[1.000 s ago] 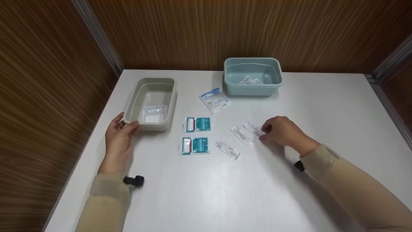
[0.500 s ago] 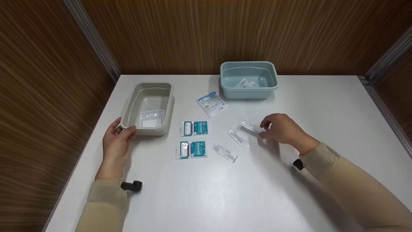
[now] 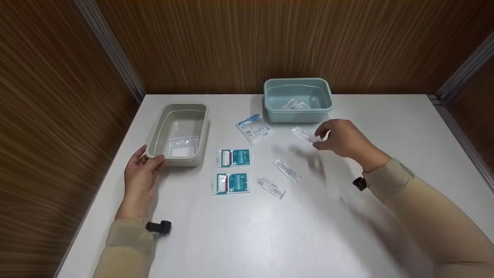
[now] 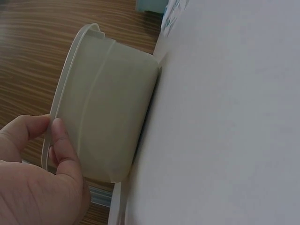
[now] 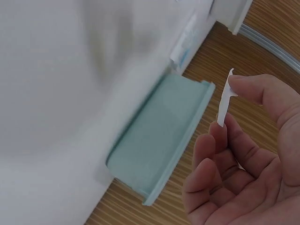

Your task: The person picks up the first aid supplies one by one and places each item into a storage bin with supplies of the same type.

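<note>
In the head view my left hand [image 3: 141,177] grips the near left corner of a beige plastic bin [image 3: 175,162], its thumb over the rim. Inside that bin lies a clear packet with a white content [image 3: 183,146]. My right hand [image 3: 343,141] pinches a slim white paper packet [image 3: 305,134] between thumb and fingers, raised off the table in front of a blue-green bin [image 3: 299,116]. The right wrist view shows this packet [image 5: 225,101] edge-on. Several small white packets [image 3: 295,104] lie in the blue-green bin. Two more slim packets [image 3: 287,170] rest on the table.
Two teal-and-white packets [image 3: 233,158] lie in a column right of the beige bin. A larger white and blue packet [image 3: 254,129] lies near the blue-green bin. Wood-grain panels [image 3: 247,46] wall in the white table [image 3: 247,239] at the back and sides.
The right hand has lifted the slim packet off the table and carried it away from me toward the blue-green bin. The left hand keeps its hold on the beige bin. The head view has shifted slightly.
</note>
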`<move>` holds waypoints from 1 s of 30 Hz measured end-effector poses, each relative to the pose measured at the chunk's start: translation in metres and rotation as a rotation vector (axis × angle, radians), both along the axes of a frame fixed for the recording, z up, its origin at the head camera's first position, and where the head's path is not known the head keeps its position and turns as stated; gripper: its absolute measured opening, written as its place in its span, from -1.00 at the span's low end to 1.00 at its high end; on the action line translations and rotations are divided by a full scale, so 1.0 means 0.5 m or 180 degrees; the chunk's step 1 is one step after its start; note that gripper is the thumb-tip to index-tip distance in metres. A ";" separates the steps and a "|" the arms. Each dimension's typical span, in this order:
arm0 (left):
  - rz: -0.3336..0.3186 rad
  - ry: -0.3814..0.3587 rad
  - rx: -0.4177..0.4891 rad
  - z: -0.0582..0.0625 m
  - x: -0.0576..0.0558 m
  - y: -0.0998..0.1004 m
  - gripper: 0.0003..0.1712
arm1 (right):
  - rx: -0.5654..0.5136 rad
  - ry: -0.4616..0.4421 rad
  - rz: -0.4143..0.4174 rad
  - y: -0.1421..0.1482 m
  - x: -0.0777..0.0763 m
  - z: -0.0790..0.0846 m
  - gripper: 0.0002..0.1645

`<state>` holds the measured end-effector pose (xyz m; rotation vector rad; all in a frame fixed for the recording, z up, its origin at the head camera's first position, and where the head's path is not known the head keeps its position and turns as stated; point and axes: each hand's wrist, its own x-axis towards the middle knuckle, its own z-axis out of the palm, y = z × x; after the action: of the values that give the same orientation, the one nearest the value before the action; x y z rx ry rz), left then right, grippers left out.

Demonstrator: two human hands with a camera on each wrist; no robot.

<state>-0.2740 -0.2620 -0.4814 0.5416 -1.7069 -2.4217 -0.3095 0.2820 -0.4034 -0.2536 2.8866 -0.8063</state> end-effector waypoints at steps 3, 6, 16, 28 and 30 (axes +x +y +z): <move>-0.0012 0.0018 0.0011 -0.002 -0.001 0.004 -0.06 | -0.0049 0.0039 -0.0096 0.005 -0.015 0.021 -0.70; -0.0031 0.0017 0.0027 -0.002 -0.001 0.006 -0.07 | -0.0050 0.0163 -0.0182 0.011 -0.035 0.041 -0.69; -0.0028 0.0022 -0.0006 0.004 0.005 0.001 -0.06 | -0.0284 0.0128 -0.0503 0.019 -0.129 0.093 -0.52; 0.0060 -0.0014 0.0088 0.012 0.020 -0.004 -0.10 | -0.0462 0.0156 -0.0824 0.026 -0.215 0.057 -0.48; 0.0041 -0.0018 0.0094 0.011 0.020 -0.002 -0.10 | -0.0481 0.0163 -0.0881 0.032 -0.218 0.049 -0.48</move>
<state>-0.2639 -0.2629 -0.4757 0.5620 -1.6672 -2.4425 -0.4187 0.2978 -0.3790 0.1165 2.9516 -1.0790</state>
